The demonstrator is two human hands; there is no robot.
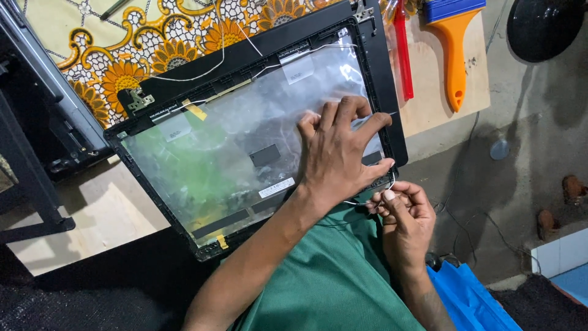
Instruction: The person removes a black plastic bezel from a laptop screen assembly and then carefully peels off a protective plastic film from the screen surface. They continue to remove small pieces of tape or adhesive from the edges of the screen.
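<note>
Green shirt (331,282) nearest. R hand (404,220) pinches thin white wire (392,179), end hidden. L hand (340,153) flat, fingers spread, on laptop lid (202,165) at 12 o'clock.

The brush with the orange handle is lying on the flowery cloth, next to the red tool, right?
Not quite. The head view shows the brush with the orange handle lying on a bare wooden board, not on the flowery cloth. It does lie next to the red tool. The flowery cloth is further left, under the laptop lid.
</note>
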